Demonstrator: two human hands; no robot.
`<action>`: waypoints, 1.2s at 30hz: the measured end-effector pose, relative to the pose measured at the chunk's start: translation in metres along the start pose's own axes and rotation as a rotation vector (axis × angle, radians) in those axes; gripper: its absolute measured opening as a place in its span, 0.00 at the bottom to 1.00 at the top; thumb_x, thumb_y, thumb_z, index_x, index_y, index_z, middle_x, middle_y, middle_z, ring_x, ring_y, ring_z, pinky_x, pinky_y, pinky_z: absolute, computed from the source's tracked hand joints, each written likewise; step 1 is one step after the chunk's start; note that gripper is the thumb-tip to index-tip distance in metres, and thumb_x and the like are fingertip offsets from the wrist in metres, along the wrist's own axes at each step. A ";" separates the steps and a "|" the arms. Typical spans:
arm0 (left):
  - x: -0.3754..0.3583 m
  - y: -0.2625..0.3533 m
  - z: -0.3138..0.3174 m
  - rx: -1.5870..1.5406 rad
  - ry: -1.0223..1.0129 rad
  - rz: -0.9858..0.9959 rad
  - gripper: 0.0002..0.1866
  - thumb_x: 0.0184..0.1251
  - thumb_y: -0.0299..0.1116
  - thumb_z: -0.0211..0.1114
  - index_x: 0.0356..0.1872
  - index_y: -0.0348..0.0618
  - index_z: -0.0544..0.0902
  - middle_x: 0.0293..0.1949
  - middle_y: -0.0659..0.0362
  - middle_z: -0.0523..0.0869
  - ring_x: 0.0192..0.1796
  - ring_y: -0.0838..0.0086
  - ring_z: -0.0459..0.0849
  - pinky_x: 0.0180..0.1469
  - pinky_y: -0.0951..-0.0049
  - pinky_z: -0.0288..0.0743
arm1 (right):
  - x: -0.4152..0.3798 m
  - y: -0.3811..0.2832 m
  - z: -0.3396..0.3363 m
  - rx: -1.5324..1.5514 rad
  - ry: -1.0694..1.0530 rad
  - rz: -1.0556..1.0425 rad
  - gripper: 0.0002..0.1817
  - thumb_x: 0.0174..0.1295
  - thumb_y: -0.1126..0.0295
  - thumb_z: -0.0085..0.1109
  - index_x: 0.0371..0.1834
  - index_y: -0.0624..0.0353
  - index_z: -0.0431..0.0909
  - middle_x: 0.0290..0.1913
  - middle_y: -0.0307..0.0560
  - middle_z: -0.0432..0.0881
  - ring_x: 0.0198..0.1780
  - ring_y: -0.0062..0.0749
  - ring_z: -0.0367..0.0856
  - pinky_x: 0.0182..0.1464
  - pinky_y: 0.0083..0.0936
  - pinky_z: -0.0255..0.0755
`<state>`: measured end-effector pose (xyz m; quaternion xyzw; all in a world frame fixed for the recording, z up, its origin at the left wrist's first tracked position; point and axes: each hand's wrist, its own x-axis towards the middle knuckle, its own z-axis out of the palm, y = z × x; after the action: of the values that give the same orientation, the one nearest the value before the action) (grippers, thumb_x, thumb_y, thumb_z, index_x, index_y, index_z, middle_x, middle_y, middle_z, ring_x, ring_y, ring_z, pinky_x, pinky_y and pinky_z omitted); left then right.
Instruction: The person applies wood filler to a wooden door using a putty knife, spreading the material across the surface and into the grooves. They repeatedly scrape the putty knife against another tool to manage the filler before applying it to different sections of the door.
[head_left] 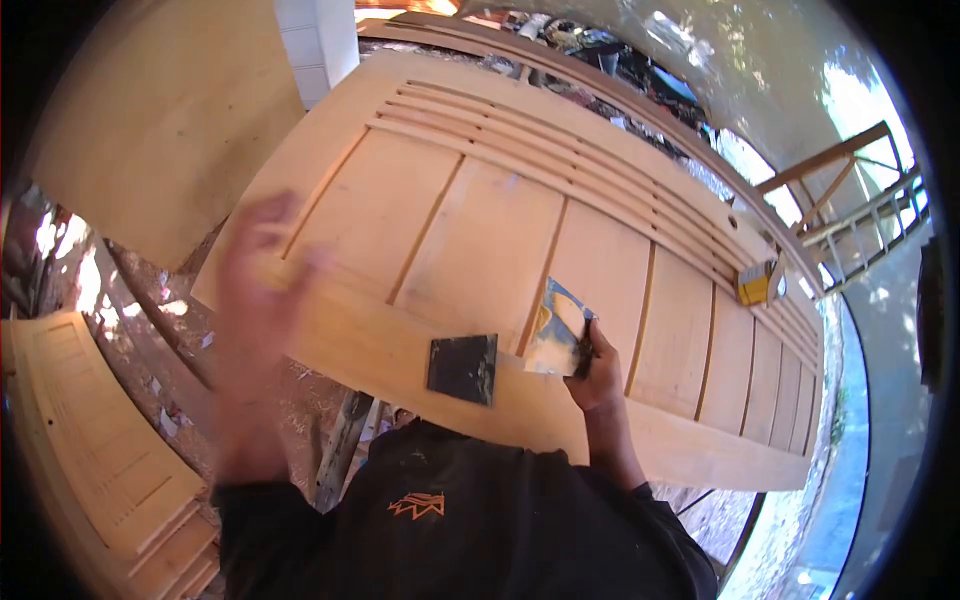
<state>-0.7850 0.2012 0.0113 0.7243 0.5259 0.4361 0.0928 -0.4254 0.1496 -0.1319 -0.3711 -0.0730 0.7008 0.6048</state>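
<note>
A wooden panel door (500, 225) with grooves lies flat in front of me. My right hand (600, 375) is closed around a wide putty knife (562, 325), its blade smeared with pale yellow filler, held over the door's near part. To its left, a dark, roughly square flat plate (463, 368) with smudges rests on the near rail, by the edge. My left hand (265, 270) is above the door's left end, smeared by motion. Its fingers are too blurred to show whether they hold anything.
A yellow and grey can or box (756, 284) sits at the door's far right. More wooden doors (100, 430) are stacked at lower left. A plain board (170, 120) stands at upper left. A ladder (875, 235) is at right, and a long wooden beam (620, 95) runs behind.
</note>
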 end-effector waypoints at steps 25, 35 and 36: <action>0.073 0.210 -0.013 -0.320 -0.457 1.285 0.37 0.59 0.58 0.46 0.63 0.43 0.55 0.62 0.46 0.60 0.64 0.52 0.58 0.58 0.47 0.58 | -0.204 -0.190 0.068 -0.959 -0.255 -1.205 0.23 0.65 0.59 0.39 0.55 0.65 0.67 0.57 0.52 0.70 0.60 0.35 0.66 0.62 0.36 0.58; 0.086 0.233 -0.004 -0.149 -0.489 1.452 0.36 0.60 0.57 0.46 0.62 0.42 0.56 0.61 0.46 0.62 0.62 0.53 0.60 0.57 0.49 0.59 | -0.210 -0.206 0.031 -1.078 0.033 -1.179 0.23 0.64 0.56 0.40 0.51 0.65 0.68 0.54 0.52 0.70 0.57 0.37 0.67 0.62 0.37 0.58; 0.087 0.234 -0.004 -0.141 -0.488 1.460 0.36 0.60 0.57 0.46 0.62 0.42 0.56 0.61 0.46 0.62 0.62 0.53 0.60 0.57 0.49 0.59 | -0.209 -0.208 0.027 -1.085 0.062 -1.153 0.23 0.64 0.56 0.40 0.51 0.65 0.68 0.53 0.52 0.70 0.56 0.37 0.67 0.61 0.37 0.58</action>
<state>-0.6227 0.1730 0.1986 0.9555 -0.1495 0.2473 -0.0592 -0.2780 0.0240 0.0918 -0.5370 -0.5685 0.1328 0.6089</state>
